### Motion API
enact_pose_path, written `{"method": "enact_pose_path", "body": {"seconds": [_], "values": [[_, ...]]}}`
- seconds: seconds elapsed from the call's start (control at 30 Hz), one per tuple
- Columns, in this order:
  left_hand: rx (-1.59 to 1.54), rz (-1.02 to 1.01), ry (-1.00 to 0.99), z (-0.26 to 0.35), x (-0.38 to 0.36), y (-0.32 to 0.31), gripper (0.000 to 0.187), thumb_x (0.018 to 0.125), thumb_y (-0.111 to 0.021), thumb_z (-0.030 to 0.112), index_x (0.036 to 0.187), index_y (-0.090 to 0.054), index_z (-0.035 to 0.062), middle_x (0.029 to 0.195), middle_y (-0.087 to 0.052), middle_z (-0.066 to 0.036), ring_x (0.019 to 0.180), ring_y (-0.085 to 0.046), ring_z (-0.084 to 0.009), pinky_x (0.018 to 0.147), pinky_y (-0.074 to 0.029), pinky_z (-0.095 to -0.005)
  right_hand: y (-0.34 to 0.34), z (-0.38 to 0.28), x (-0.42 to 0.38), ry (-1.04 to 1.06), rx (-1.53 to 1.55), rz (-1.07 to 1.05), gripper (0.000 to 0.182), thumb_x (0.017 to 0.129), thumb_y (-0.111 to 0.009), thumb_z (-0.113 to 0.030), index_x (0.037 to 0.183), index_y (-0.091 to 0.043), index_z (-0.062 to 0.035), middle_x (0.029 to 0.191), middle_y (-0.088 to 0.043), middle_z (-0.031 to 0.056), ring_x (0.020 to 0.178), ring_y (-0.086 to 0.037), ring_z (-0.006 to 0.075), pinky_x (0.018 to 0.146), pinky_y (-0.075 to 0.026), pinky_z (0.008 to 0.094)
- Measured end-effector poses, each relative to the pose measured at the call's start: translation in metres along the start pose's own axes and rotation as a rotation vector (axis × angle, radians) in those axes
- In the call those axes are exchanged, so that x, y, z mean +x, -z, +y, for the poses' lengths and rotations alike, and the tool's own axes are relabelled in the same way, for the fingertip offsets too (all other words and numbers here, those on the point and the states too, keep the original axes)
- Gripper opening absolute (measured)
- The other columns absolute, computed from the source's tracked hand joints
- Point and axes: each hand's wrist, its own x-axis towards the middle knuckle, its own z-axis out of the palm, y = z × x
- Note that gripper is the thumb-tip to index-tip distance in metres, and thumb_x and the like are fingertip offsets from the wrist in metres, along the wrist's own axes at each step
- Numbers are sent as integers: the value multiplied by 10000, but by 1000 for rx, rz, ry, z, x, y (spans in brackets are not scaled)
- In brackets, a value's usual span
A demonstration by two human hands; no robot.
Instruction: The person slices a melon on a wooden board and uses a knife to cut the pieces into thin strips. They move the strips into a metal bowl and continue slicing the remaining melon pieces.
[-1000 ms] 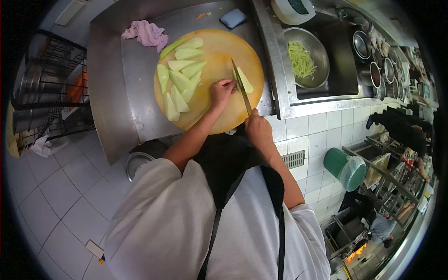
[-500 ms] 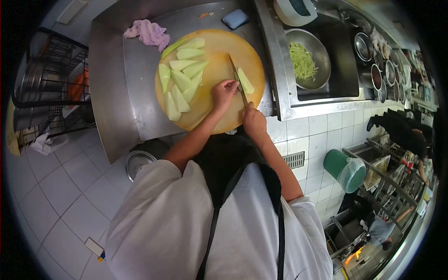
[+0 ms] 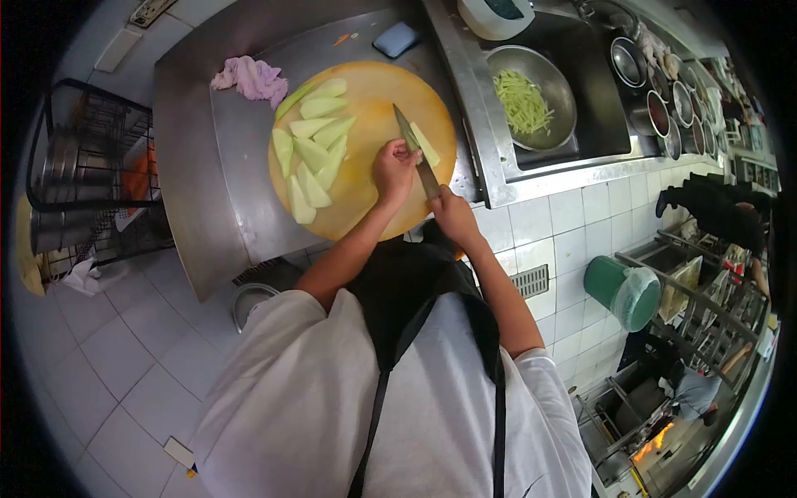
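Observation:
My right hand [image 3: 454, 217] is wrapped round the handle of a knife [image 3: 415, 148], whose blade points away from me over a round yellow cutting board [image 3: 374, 87]. At the blade's left side is my left hand [image 3: 395, 172], its fingers bent together and touching the knife; whatever they pinch is too small to name. A pale green vegetable piece [image 3: 425, 144] lies against the right side of the blade. Several larger pale green wedges [image 3: 311, 154] cover the left part of the board.
A metal bowl [image 3: 564, 108] of green strips stands in the sink [image 3: 599, 91] at the right. On the steel counter [image 3: 237, 158] lie a pink cloth [image 3: 251, 80] and a blue sponge [image 3: 395, 39]. A wire rack [image 3: 91, 166] is at the left, a green bin [image 3: 610, 286] at the right.
The whole view has shifted slightly. The knife blade shows more of its flat side, and the piece beside it looks narrower. Both hands stay at the knife.

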Motion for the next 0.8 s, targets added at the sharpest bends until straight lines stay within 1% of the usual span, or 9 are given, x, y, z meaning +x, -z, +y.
{"method": "enact_pose_path", "body": {"seconds": [0.07,0.17,0.27,0.37,0.47,0.57,0.67,0.77,0.8], "values": [[24,1,-2,6,-1,1,418,783,-888,239,1073,-675,25,892,-737,-110,827,-726,-235,744,-568,-360,0,-7,-6,32,-157,80,259,961,-536,-228,1024,-554,22,795,-664,327,789,-674,502,725,-528,582],[60,-8,5,4,0,0,438,786,-887,259,1090,-667,31,886,-739,-103,827,-730,-238,741,-566,-363,0,-6,-10,31,-145,135,261,955,-546,-222,1039,-559,25,803,-655,345,755,-664,509,697,-529,586],[103,-48,25,3,3,-1,448,789,-882,284,1096,-671,35,888,-747,-94,829,-734,-233,746,-565,-366,-1,12,-6,-29,190,59,235,963,-533,-204,1028,-555,20,731,-663,283,606,-681,406,563,-545,519],[165,-74,39,12,5,2,463,799,-869,305,1126,-686,33,893,-753,-91,833,-737,-229,752,-565,-363,14,1,-6,-164,482,-86,198,979,-496,-176,1026,-547,9,653,-619,162,470,-619,259,435,-497,405],[166,-113,49,11,9,2,478,808,-855,313,1159,-698,30,898,-755,-94,837,-738,-229,755,-566,-361,8,13,6,-203,835,-200,191,992,-466,-173,1041,-546,-7,631,-545,70,416,-520,146,380,-429,316],[150,-146,47,3,13,1,477,815,-847,306,1173,-703,27,895,-752,-99,833,-736,-234,757,-564,-361,14,7,13,-248,823,-250,215,1007,-440,-178,1112,-548,-25,652,-524,56,397,-482,150,372,-422,298],[143,-151,44,-1,16,0,460,822,-842,295,1167,-704,24,893,-748,-103,825,-731,-232,756,-561,-363,7,11,17,-191,760,-217,207,1011,-439,-186,1081,-557,-31,631,-520,52,403,-487,148,377,-416,303],[149,-141,29,-3,16,-1,428,824,-835,279,1148,-708,30,910,-737,-104,827,-722,-239,755,-555,-372,15,-11,9,-154,657,-84,218,1010,-440,-196,1035,-569,-22,617,-534,57,420,-511,146,402,-433,314],[157,-132,8,-3,15,-1,412,821,-834,274,1134,-711,36,923,-730,-104,833,-719,-249,754,-552,-380,10,-4,14,-103,530,-3,216,995,-465,-197,1037,-576,-16,655,-579,126,469,-563,232,445,-463,385]]}}
